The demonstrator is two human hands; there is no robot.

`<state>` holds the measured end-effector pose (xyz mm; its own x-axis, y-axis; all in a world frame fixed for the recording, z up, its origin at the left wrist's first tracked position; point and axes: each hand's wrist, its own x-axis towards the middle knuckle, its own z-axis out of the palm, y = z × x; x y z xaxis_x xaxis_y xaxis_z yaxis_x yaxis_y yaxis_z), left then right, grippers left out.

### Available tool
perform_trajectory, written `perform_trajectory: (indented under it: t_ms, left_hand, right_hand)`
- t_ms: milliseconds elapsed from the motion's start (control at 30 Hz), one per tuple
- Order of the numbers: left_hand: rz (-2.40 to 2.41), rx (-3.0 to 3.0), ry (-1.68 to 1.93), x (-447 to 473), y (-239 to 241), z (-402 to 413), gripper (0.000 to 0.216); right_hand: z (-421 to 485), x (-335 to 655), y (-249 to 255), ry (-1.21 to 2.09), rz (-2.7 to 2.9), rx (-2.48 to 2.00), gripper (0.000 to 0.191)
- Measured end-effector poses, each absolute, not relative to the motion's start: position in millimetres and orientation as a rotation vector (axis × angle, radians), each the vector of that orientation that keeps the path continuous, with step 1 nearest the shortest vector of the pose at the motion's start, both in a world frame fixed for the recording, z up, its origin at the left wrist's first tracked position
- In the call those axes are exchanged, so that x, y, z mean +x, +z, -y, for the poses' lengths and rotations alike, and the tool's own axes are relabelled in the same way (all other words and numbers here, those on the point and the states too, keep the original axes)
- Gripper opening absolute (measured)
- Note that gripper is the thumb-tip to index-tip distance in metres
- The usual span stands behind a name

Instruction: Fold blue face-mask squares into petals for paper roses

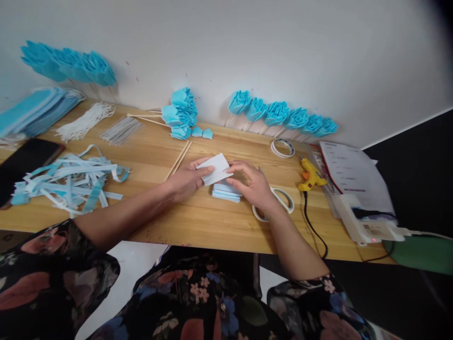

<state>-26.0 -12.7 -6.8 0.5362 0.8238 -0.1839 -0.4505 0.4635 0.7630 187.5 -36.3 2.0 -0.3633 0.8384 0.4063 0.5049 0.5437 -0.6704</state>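
Observation:
Between my hands is a small white square of mask fabric point(216, 169), tilted above the table. My left hand point(189, 179) grips its left side, with the thumb lying on top. At its right edge, the thumb and fingers of my right hand point(249, 182) pinch the fabric. Just below lies a stack of pale blue and white cut squares point(226, 192), partly covered by my right hand. Scissors with white handles point(285, 200) rest under my right wrist, their blades mostly hidden. Two thin wooden sticks point(178, 160) lie beside my left hand.
Blue fabric flowers on sticks point(278, 113) lean along the wall. Left are cut strips point(71, 179), a phone point(30, 163), face masks point(38, 111), white ear loops point(87, 120) and thin wires point(121, 130). Right are a tape roll point(283, 148), a yellow glue gun point(311, 174) and a power strip point(348, 219).

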Motion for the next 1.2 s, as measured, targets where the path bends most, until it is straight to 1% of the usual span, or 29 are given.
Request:
perform_trajectory:
  t_ms: [67,133,200,300,467,733,800,900,1033,1133,1200]
  left_hand:
    - [-0.589,0.736,0.829,-27,-6,13,0.029]
    - [-0.61,0.748,0.817,-29,-5,13,0.035]
    - [-0.649,0.758,0.812,-29,-5,13,0.043]
    - [-0.678,0.795,0.803,-28,-8,13,0.051]
    - [-0.717,0.922,0.781,-28,-16,13,0.054]
    - [-0.74,1.03,0.803,-28,-13,16,0.051]
    - [-0.82,1.126,0.829,-27,-12,16,0.051]
    - [-0.862,1.233,0.833,-27,-12,15,0.054]
    - [-0.87,1.371,0.904,-27,-12,16,0.053]
    - [-0.865,1.51,0.949,-27,-9,18,0.052]
    - [-0.854,1.583,0.93,-27,-7,19,0.055]
  right_hand:
    - [36,189,3,0.564,2.065,-1.058,0.022]
    - [35,190,4,0.559,2.093,-1.03,0.025]
    - [34,190,4,0.564,2.088,-1.014,0.02]
    - [33,189,2,0.592,2.036,-1.026,0.006]
    - [35,185,0,0.637,1.935,-1.12,0.006]
    - [37,184,0,0.584,1.907,-1.221,0.004]
    - [37,182,0,0.591,1.888,-1.246,0.009]
    - [38,180,0,0.659,1.843,-1.267,0.025]
    - [36,180,-1,0.88,1.725,-1.24,0.045]
    - [36,181,-4,1.046,1.685,-1.205,0.056]
    - [37,182,-4,1.086,1.719,-1.211,0.059]
